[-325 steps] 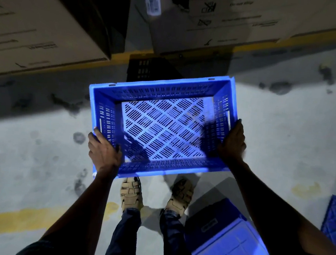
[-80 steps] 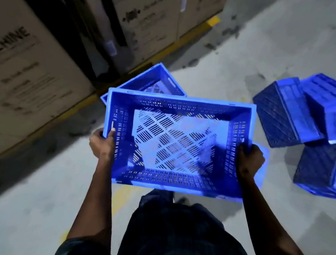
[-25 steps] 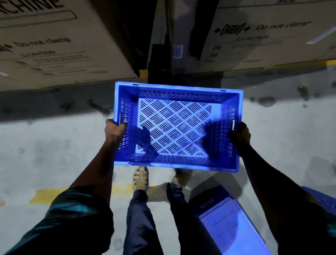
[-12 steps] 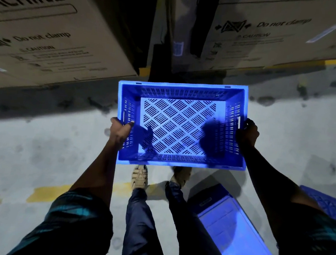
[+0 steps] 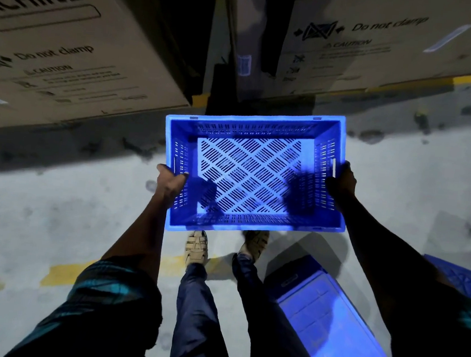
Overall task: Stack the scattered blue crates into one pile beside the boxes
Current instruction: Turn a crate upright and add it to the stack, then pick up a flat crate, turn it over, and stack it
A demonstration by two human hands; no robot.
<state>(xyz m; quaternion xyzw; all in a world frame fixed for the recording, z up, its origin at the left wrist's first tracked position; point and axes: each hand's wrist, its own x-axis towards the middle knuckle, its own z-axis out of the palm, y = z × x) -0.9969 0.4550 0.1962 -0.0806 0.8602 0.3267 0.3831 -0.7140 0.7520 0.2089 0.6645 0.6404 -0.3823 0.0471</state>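
- Pale, stained concrete floor (image 5: 42, 195) with worn yellow paint marks (image 5: 60, 275) at 8 o'clock and a yellow line (image 5: 468, 79) running under the boxes at 2 o'clock.
- Large brown cardboard box printed "Do not clamp" (image 5: 68, 58) at 10 o'clock; second brown cardboard box with the same print (image 5: 383, 40) at 1 o'clock; dark gap between them at 12 o'clock.
- Open-topped blue slotted plastic crate (image 5: 253, 174) at centre, carried mouth up above the floor, just short of the boxes, far long side towards the dark gap.
- Left hand (image 5: 170, 182) at 9 o'clock of the crate, fingers curled round the left short wall, thumb over the rim.
- Right hand (image 5: 342, 182) at 3 o'clock of the crate, gripping the right short wall near its handle slot.
- Beige strapped sandals (image 5: 197, 247) and dark trouser legs (image 5: 202, 317) directly below the crate at 6 o'clock.
- Second blue plastic crate lying overturned on the floor (image 5: 327, 320) at 5 o'clock, beside the right leg.
- Corner of a third blue plastic crate (image 5: 467, 281) at 4 o'clock, partly hidden by the right arm.
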